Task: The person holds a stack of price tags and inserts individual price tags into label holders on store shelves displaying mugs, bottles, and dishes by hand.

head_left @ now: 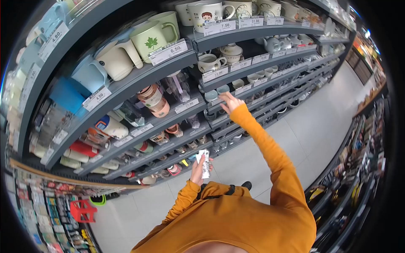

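Observation:
My left hand (198, 170) is closed around a small bunch of white price labels (203, 163), held low in front of my body. My right hand (230, 102) is stretched out to the shelf front, its fingers slightly bent and apart, with nothing visible in them. Beside its fingertips are small light-blue cups (211, 95) on a middle shelf. Another pale cup (238, 83) stands a little to the right. Whether the fingertips touch the shelf edge, I cannot tell.
Dark grey shelves (257, 36) curve around the front, holding mugs, jugs, teapots and bottles. Price labels (219, 27) line their edges. A red plastic stool (83, 211) stands on the tiled floor (122, 215) at lower left. Another stocked rack (358, 185) runs along the right.

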The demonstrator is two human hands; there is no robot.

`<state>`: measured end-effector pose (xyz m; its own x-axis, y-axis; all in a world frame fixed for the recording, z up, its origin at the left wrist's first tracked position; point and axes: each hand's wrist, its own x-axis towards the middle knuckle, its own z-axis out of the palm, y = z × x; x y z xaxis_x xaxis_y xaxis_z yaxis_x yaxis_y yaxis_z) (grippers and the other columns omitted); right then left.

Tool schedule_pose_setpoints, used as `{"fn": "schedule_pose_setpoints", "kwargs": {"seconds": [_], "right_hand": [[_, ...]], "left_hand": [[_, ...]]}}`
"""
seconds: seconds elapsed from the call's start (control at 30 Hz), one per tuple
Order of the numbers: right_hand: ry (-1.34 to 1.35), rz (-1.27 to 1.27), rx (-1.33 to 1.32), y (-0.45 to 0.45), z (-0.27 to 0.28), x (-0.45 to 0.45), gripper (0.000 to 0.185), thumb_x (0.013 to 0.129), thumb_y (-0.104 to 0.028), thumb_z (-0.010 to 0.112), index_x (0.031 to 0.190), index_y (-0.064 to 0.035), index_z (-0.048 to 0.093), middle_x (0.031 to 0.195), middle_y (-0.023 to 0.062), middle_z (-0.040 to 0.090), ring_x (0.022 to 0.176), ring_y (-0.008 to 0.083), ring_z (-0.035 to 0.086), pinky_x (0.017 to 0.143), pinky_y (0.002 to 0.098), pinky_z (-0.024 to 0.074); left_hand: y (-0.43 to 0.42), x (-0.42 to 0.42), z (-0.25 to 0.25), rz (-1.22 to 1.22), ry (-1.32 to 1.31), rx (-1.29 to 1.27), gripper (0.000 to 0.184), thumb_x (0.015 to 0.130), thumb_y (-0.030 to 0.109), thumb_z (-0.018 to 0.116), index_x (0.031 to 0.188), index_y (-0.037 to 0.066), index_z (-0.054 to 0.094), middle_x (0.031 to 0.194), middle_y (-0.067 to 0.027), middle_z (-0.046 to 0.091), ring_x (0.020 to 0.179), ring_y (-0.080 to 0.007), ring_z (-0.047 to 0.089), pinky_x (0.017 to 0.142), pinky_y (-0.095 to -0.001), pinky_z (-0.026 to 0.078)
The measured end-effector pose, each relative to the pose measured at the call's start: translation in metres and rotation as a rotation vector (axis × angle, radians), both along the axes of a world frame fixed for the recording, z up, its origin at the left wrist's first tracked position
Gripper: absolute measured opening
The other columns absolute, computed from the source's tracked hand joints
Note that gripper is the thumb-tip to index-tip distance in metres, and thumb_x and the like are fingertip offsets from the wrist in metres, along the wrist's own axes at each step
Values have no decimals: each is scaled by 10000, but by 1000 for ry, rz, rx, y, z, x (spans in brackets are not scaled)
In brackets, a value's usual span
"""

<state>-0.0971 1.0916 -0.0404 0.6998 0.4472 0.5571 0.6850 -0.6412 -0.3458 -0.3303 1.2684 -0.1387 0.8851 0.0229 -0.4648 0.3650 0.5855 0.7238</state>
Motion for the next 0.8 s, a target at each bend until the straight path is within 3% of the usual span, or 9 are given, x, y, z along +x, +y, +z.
{"fn": "schedule_pose_setpoints", "kwargs": {"seconds": [0.13,0.23,0.37,0.43,0.53,0.67,0.73,0.77,0.8], "right_hand": [[21,54,-204,-13,-21,54,182,863,-240,608,1001,-122,603,1032,51,598,810,318,638,658,443,508],[38,150,-229,-19,-17,70,134,853,-254,615,915,-135,612,958,45,630,799,310,639,653,430,507],[128,326,-288,-17,-19,108,137,821,-269,658,902,-159,643,859,34,679,816,285,650,679,393,514],[198,359,-293,-17,-16,115,160,820,-283,662,942,-181,676,883,44,691,832,279,655,703,384,518],[95,376,-249,-30,-9,120,167,825,-292,662,950,-188,702,880,53,695,831,274,658,710,384,519],[187,373,26,-47,5,112,161,840,-285,656,933,-164,708,877,94,683,715,251,653,642,364,516],[596,522,284,-70,7,72,129,842,-136,671,965,-97,675,908,21,674,652,113,608,596,250,488],[736,865,658,-69,-35,56,172,849,-94,656,1020,-78,644,903,13,670,639,70,580,547,221,470],[978,926,653,-89,-40,25,204,853,-95,647,1056,-79,626,897,39,672,693,76,594,576,217,484]], "left_hand": [[-68,-14,24,142,-37,2,579,1001,321,446,1485,189,155,959,-145,608,609,-173,551,507,-262,433],[-108,-27,25,279,-74,-36,559,1010,296,419,1473,206,118,969,-172,617,622,-166,563,540,-259,456],[-145,-34,2,390,4,-55,353,1005,341,419,1222,62,433,989,-131,634,641,-158,566,540,-258,465],[-164,-36,16,440,-12,-35,369,1002,349,426,1197,38,467,990,-121,643,650,-146,570,550,-249,478],[-186,-38,22,493,-3,-68,368,1000,342,434,1233,59,471,962,-107,644,646,-147,569,558,-255,475],[-201,-36,32,593,-24,12,357,999,343,441,1220,68,493,917,-96,642,634,-140,562,547,-250,462],[-205,-33,36,639,-35,70,360,996,354,445,1213,70,495,903,-93,638,621,-139,558,537,-250,456],[-206,-31,37,657,-40,97,362,995,359,448,1210,72,497,896,-92,636,615,-138,557,532,-251,453],[-208,-28,35,671,-51,108,380,988,389,457,1190,71,502,884,-94,632,594,-134,550,515,-251,445]]}}
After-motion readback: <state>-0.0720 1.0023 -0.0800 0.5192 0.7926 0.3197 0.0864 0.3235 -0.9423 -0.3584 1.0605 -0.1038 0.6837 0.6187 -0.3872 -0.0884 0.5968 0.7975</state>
